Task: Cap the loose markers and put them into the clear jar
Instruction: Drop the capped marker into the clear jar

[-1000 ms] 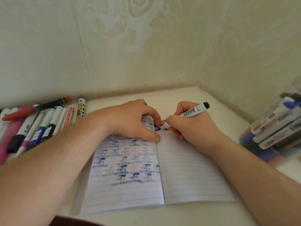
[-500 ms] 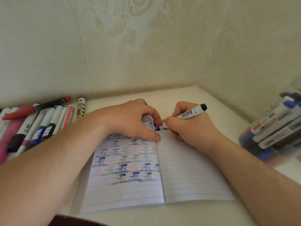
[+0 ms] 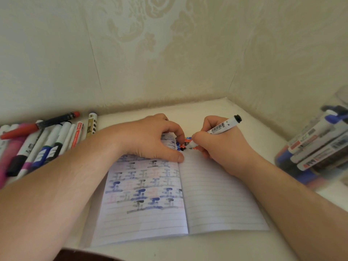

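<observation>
Head view showed the right hand [image 3: 222,147] gripping an uncapped marker [image 3: 223,126], tip on the notebook [image 3: 216,194], while the left hand [image 3: 150,138] pressed the page, fingers curled. Loose markers [image 3: 43,146] lay left; the jar [image 3: 320,147] lay far right. An exposed tip could smear ink — or dry out — if capping waited.

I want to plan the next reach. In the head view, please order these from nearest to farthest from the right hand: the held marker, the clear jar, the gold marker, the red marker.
From the right hand:
1. Held marker, gripped in its fingers.
2. Clear jar, at the right edge.
3. Gold marker, left, beyond the left hand.
4. Red marker, far left, across the marker row.
</observation>
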Demonstrator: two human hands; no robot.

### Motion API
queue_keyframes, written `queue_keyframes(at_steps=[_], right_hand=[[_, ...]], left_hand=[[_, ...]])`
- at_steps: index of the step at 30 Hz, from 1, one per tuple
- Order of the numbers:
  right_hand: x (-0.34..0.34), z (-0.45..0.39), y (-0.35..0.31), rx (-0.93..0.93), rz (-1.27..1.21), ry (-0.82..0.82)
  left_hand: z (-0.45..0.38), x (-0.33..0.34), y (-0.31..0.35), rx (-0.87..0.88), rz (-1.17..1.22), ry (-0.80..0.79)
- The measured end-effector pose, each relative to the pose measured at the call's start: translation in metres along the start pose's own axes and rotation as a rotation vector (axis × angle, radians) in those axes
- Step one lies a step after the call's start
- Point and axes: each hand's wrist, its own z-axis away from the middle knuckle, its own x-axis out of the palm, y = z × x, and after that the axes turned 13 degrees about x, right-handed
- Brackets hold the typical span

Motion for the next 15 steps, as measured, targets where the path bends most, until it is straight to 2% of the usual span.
queue_keyframes(at_steps=[3, 5, 7, 12, 15], right_hand=[[-0.008, -0.004, -0.002, -0.04, -0.202, 0.044], [-0.015, -0.005, -0.005, -0.09, -0.314, -0.008], [-0.02, -0.004, -0.007, -0.092, -0.404, -0.077], [-0.025, -0.002, -0.012, 0.088, -0.621, -0.185], [-0.026, -0.004, -0.01, 0.098, -0.639, -0.197]], left_hand=[[0.0, -0.001, -0.003, 0.008, 0.071, 0.149], [-0.001, -0.001, -0.007, 0.022, 0.124, 0.321], [-0.002, -0.002, -0.01, 0.043, 0.174, 0.404], [-0.003, 0.001, -0.008, 0.094, 0.204, 0.407], [-0.002, 0.002, -0.005, 0.112, 0.178, 0.412]])
